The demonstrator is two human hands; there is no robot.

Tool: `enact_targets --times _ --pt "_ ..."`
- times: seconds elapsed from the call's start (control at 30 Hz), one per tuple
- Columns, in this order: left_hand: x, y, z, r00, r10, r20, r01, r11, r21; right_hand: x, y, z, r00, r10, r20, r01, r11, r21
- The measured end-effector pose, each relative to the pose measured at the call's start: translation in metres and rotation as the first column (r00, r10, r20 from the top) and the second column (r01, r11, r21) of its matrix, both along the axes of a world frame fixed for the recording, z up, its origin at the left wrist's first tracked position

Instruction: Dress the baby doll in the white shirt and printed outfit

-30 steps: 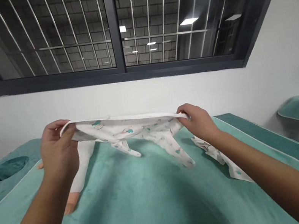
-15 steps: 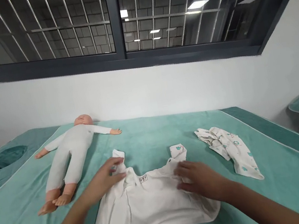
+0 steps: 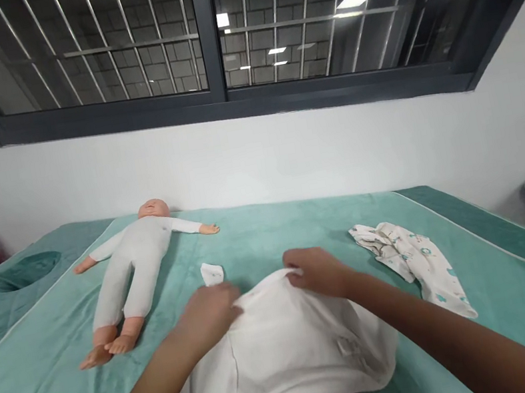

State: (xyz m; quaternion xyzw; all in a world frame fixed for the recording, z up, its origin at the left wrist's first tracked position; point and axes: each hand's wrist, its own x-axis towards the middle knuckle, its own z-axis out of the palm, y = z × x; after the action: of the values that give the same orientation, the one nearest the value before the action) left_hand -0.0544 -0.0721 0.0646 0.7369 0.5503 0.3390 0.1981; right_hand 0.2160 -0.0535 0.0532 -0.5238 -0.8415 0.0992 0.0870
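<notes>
I've got both hands on the white garment [image 3: 290, 354], which lies right below and between them on the green bed [image 3: 261, 244], plain side up. Right hand [image 3: 319, 272]: fingers narrow, closed on the far edge, and the cloth peaks up at that grip. Left hand [image 3: 214, 310] is at the other end of that edge, fingers drawn in, but blurred — I can't tell whether it pinches the fabric or only touches it. A small white flap [image 3: 212, 273] pokes out just beyond the left hand; it looks like part of the same garment, though the join is hidden. I'd judge the step in hand as handling that far edge to arrange the garment. The next move calls, I'd say, for a sure hold on both sides and an even, gentle pull — the cloth looks soft and could bunch. As for containers, I see no box or basket near my hands; a round hollow [image 3: 26, 272] sits far off to the left hand's side, too dark to tell what's in it. Beyond the left hand lies the doll [image 3: 140, 265], face up, outside the garment; past the right forearm, a crumpled printed garment [image 3: 418, 271], well apart from my grip.
</notes>
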Motion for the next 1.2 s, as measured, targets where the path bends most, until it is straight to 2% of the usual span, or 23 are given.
enact_targets --times 0.07,0.1,0.13,0.2,0.3,0.37,0.43,0.5,0.63,0.67,0.73,0.8,0.9,1.0,1.1,1.2 --pt "-0.005 -0.003 0.016 0.967 -0.015 -0.253 0.033 0.997 0.064 0.01 -0.008 0.015 0.991 -0.13 -0.043 0.136 0.973 0.187" --pt "-0.007 -0.005 0.024 0.935 0.015 -0.353 0.021 0.995 0.1 0.016 -0.012 0.022 0.982 -0.182 -0.05 0.189 0.941 0.282" --pt "-0.009 -0.006 0.03 0.918 0.087 -0.388 -0.029 0.988 0.155 0.022 -0.016 0.027 0.974 -0.223 -0.047 0.225 0.901 0.37" --pt "-0.012 -0.008 0.04 0.93 0.21 -0.3 -0.14 0.961 0.238 0.031 -0.025 0.038 0.958 -0.283 -0.043 0.264 0.815 0.516" --pt "-0.012 -0.013 0.049 0.961 0.228 -0.158 -0.182 0.948 0.262 0.039 -0.037 0.055 0.922 -0.36 -0.14 0.362 0.679 0.639" --pt "-0.012 -0.017 0.053 0.963 0.233 -0.137 -0.195 0.949 0.247 0.043 -0.044 0.066 0.894 -0.397 -0.208 0.429 0.624 0.653" --pt "-0.012 -0.022 0.056 0.954 0.265 -0.139 -0.223 0.939 0.262 0.049 -0.049 0.073 0.875 -0.424 -0.235 0.467 0.607 0.643" --pt "-0.015 -0.026 0.059 0.936 0.33 -0.123 -0.274 0.901 0.337 0.058 -0.053 0.074 0.871 -0.426 -0.244 0.48 0.633 0.607" --pt "-0.021 -0.032 0.061 0.879 0.475 -0.044 -0.389 0.766 0.511 0.075 -0.063 0.065 0.884 -0.369 -0.287 0.466 0.739 0.486" --pt "-0.023 -0.032 0.061 0.88 0.474 -0.032 -0.393 0.763 0.513 0.078 -0.065 0.063 0.889 -0.341 -0.306 0.453 0.756 0.473" --pt "-0.025 -0.032 0.059 0.907 0.422 -0.001 -0.373 0.803 0.466 0.078 -0.07 0.062 0.886 -0.287 -0.364 0.431 0.799 0.419" --pt "-0.025 -0.033 0.058 0.939 0.341 0.053 -0.332 0.851 0.407 0.073 -0.074 0.062 0.852 -0.285 -0.44 0.429 0.861 0.273" --pt "-0.021 -0.039 0.063 0.95 0.297 0.099 -0.311 0.864 0.396 0.06 -0.079 0.064 0.828 -0.299 -0.474 0.365 0.93 0.051" --pt "-0.011 -0.051 0.078 0.935 0.338 0.109 -0.349 0.815 0.462 0.043 -0.086 0.064 0.829 -0.192 -0.524 0.172 0.981 -0.088" --pt "0.003 -0.06 0.097 0.921 0.363 0.145 -0.38 0.743 0.551 0.018 -0.096 0.062 0.776 -0.124 -0.619 -0.008 0.979 -0.205" --pt "0.019 -0.066 0.11 0.937 0.323 0.134 -0.33 0.69 0.644 -0.019 -0.105 0.053 0.786 -0.071 -0.614 -0.046 0.984 -0.172"
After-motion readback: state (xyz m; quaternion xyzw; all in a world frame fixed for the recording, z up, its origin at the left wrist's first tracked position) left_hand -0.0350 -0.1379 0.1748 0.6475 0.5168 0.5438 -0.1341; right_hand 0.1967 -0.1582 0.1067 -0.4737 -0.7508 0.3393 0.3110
